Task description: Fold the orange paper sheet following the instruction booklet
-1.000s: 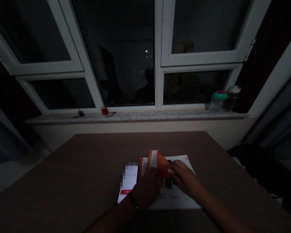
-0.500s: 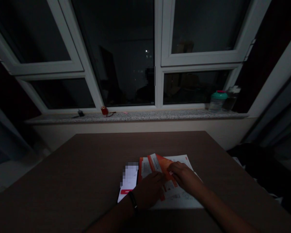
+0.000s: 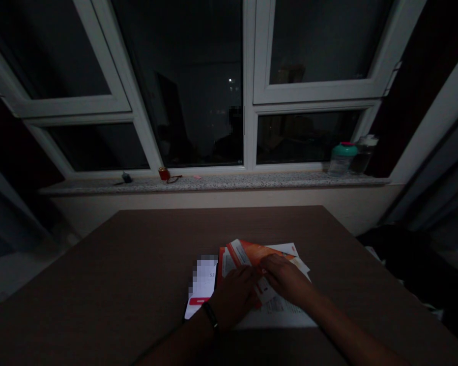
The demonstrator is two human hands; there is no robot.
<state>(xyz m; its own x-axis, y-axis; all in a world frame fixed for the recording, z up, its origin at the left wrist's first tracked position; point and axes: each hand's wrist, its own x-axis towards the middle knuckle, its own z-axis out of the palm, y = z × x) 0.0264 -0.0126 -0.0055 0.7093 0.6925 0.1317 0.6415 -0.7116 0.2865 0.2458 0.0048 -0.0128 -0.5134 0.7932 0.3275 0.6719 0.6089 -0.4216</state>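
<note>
Brown table (image 3: 156, 249) before dark window (image 3: 191, 76); 2 hands (image 3: 288, 279) on papers (image 3: 246, 252).

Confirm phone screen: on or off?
On. The phone screen, beside the left hand, glows pale, with a red bar low on it; pixelation hides its upper left.

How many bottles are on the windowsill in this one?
2, both at the right end of the windowsill: a teal-lidded bottle and, just right of it, a pale-capped bottle, partly hidden. Darkness there may hide others.
</note>
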